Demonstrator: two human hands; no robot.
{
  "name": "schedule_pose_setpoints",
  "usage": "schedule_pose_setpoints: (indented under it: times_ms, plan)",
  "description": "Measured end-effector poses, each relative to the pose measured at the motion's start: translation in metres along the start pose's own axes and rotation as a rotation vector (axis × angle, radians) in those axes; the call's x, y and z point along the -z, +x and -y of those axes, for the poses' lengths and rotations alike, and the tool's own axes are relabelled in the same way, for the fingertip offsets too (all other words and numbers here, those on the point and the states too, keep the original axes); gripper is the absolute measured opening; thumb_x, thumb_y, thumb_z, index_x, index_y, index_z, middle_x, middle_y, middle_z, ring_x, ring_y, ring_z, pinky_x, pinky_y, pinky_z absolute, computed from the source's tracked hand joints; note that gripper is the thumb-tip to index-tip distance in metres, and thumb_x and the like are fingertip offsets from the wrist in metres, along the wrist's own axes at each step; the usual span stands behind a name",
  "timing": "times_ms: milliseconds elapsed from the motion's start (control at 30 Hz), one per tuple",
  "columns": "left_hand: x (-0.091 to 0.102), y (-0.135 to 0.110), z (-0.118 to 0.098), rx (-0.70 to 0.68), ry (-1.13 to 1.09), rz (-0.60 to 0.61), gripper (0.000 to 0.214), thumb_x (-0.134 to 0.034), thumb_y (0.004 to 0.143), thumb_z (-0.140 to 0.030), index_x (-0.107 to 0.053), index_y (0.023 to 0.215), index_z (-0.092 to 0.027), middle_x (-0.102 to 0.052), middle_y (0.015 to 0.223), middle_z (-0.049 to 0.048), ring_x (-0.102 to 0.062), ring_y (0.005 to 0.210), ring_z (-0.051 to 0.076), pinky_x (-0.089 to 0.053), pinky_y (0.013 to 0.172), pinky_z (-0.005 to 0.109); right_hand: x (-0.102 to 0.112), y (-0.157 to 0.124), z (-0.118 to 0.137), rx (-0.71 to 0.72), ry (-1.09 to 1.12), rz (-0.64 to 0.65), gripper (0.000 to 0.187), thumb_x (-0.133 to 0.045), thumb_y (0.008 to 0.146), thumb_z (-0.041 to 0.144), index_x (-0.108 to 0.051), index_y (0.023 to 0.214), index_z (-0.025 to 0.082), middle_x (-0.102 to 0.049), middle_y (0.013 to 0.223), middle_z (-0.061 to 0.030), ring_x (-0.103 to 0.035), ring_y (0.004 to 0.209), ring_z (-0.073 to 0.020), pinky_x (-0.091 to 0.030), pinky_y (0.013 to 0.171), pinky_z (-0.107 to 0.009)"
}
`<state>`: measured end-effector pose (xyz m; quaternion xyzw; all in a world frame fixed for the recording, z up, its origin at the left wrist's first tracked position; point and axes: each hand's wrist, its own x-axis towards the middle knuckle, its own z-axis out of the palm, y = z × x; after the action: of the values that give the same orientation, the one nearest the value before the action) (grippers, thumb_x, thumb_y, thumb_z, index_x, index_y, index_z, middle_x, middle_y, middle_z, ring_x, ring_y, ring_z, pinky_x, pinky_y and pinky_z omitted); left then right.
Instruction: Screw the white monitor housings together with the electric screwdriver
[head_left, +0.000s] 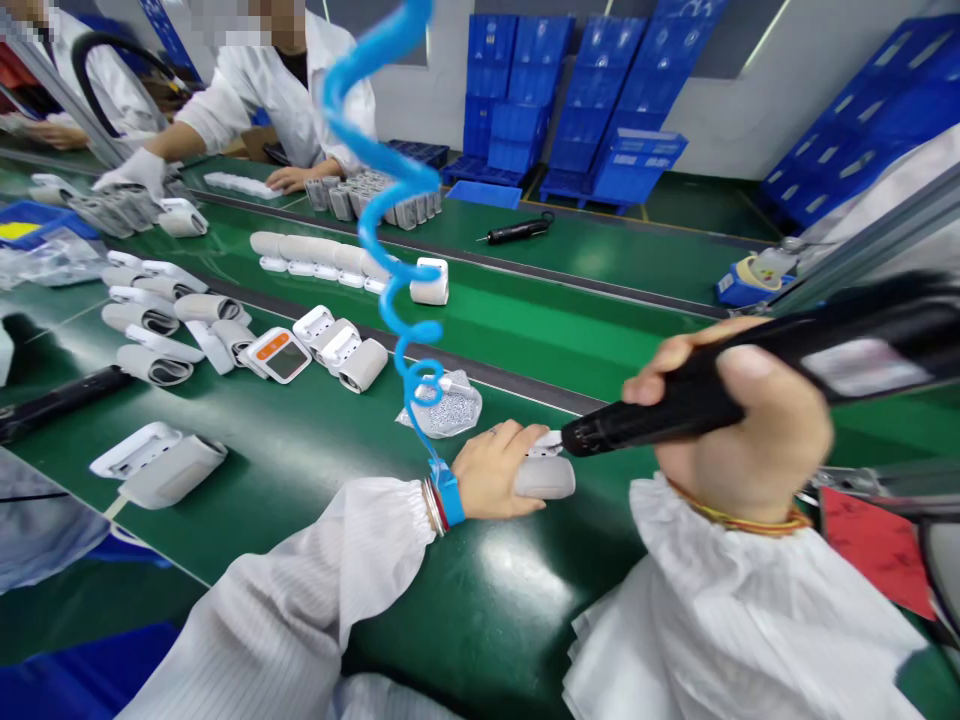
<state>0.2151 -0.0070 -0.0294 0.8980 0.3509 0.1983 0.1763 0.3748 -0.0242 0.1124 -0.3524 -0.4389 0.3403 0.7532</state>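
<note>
My left hand (495, 468) is wrapped over a small white and grey device (546, 477) lying on the green bench, holding it down. A blue wrist strap (448, 492) with a blue coiled cord (390, 200) runs up from that wrist. My right hand (739, 420) is closed round a black electric screwdriver (675, 405). Its tip points left and meets the top of the device just beside my left fingers. Both arms are in white sleeves.
A clear bag of small screws (450, 408) lies just behind my left hand. Several white and grey devices (330, 345) lie across the bench to the left. A person in white (285, 90) works at the far side. Blue crates (570, 90) are stacked behind. Another black screwdriver (517, 232) lies on the far bench.
</note>
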Motion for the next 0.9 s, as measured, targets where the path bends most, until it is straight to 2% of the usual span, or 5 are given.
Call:
schedule_pose_setpoints:
  times_ms: [133,333,667,800,900]
  plan:
    - [0.006,0.001,-0.002,-0.001,0.115,-0.014,0.095,-0.079,0.062,-0.055,-0.036,0.140,-0.022,-0.056,0.109,0.0090,-0.055,0.103,0.032,-0.048,0.088,0.047,0.021,0.024,-0.009,0.116,-0.059,-0.292,0.020,-0.070,0.056,0.034,-0.056,0.060,0.020,-0.055,0.056,0.0010,-0.048,0.039,-0.0123,-0.035,0.035,-0.029]
    - [0.019,0.019,0.003,0.241,-0.235,-0.064,0.097,-0.084,0.059,-0.045,-0.036,0.140,-0.021,-0.053,0.123,0.0124,-0.057,0.109,0.030,-0.049,0.093,0.046,0.038,0.043,-0.068,-0.003,-0.307,-0.319,0.026,-0.076,0.058,0.031,-0.057,0.068,0.016,-0.059,0.057,0.0008,-0.053,0.041,-0.0121,-0.041,0.041,-0.027]
    - [0.032,0.161,0.037,0.672,-1.060,-0.216,0.059,-0.071,0.081,-0.022,-0.043,0.132,-0.011,-0.063,0.108,0.0126,-0.065,0.081,0.013,-0.055,0.082,0.031,0.045,0.048,-0.077,-0.073,-0.310,-0.365,0.031,-0.073,0.060,0.037,-0.053,0.073,0.017,-0.059,0.057,0.0037,-0.051,0.039,-0.0103,-0.040,0.038,-0.024]
    - [0.040,0.142,0.038,0.601,-0.990,-0.266,0.064,-0.070,0.081,-0.022,-0.039,0.136,-0.017,-0.060,0.114,0.0100,-0.065,0.087,0.011,-0.053,0.084,0.028,0.045,0.048,-0.077,-0.081,-0.301,-0.364,0.030,-0.072,0.061,0.037,-0.054,0.073,0.016,-0.059,0.058,0.0037,-0.052,0.040,-0.0098,-0.042,0.040,-0.024]
    - [0.058,0.087,0.044,0.425,-0.631,-0.172,0.026,-0.064,0.083,-0.026,-0.060,0.106,-0.015,-0.065,0.090,0.0049,-0.065,0.073,0.014,-0.054,0.073,0.030,0.044,0.049,-0.078,-0.079,-0.303,-0.370,0.030,-0.072,0.062,0.037,-0.054,0.074,0.016,-0.059,0.060,0.0034,-0.052,0.041,-0.0099,-0.043,0.041,-0.025]
